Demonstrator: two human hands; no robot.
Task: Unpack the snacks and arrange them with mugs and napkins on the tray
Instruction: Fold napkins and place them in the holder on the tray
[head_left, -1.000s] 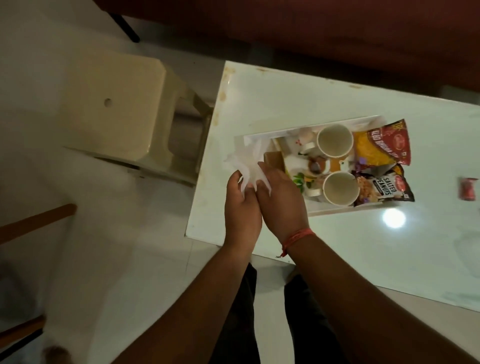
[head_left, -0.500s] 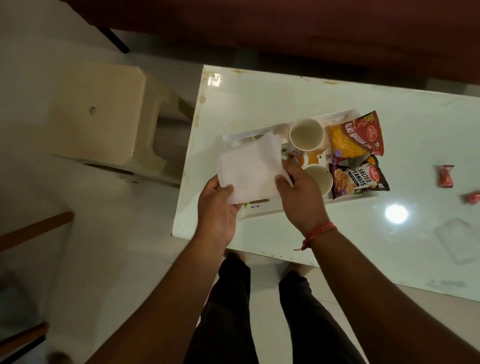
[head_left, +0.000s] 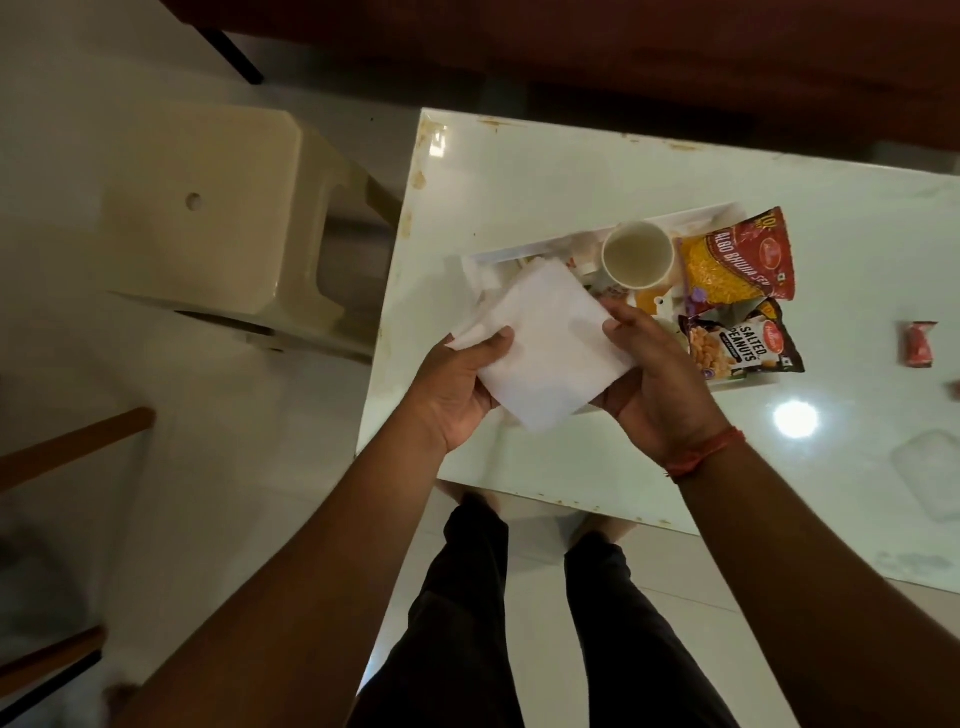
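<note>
A folded white napkin (head_left: 545, 343) is held flat above the tray's near left part. My left hand (head_left: 457, 384) grips its left corner with the thumb on top, and my right hand (head_left: 649, 374) grips its right edge. The white tray (head_left: 524, 252) sits on the table. One white mug (head_left: 638, 254) stands upright in it; a second mug is mostly hidden behind my right hand. A red and yellow Aloo Bhujia packet (head_left: 737, 260) and a black Salted Peanuts packet (head_left: 743, 343) lie at the tray's right end.
The white glossy table (head_left: 831, 234) has its left edge near a cream plastic stool (head_left: 208, 218). A small red wrapped sweet (head_left: 918, 343) lies to the right of the tray. A dark red sofa runs along the far side. My legs stand below the table's near edge.
The napkin was crumpled between both hands; it was spread open and now is a flat folded square held at two sides. The view shifted slightly.
</note>
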